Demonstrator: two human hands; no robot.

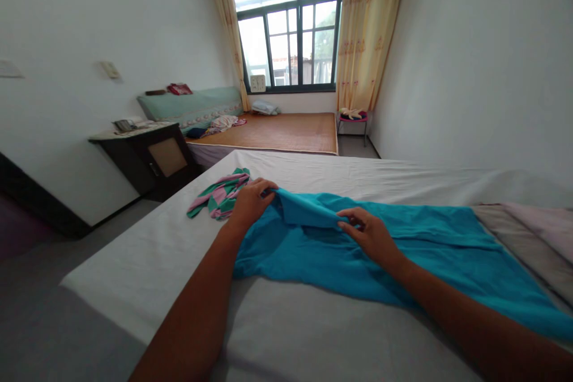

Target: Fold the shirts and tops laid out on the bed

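A bright blue garment (pixel 322 256) lies spread lengthwise across a bed with a white sheet (pixel 134 250). Its kind is not plain from here. My left hand (pixel 256 196) pinches the far left corner of the cloth between thumb and fingers. With thumb and forefinger, my right hand (pixel 364 231) grips the same raised flap farther right. Between the two hands that flap is lifted and folded over, slightly above the rest of the cloth. Just left of my left hand rests a crumpled green and pink striped cloth (pixel 221 194).
Grey and pale pink folded cloths (pixel 528 239) lie at the right, against the blue garment's end. Beyond stands a second bed with a brown mat (pixel 290 131). A dark bedside cabinet (pixel 156 158) is at the left, a small pink stool (pixel 353 116) below the curtain (pixel 367 30).
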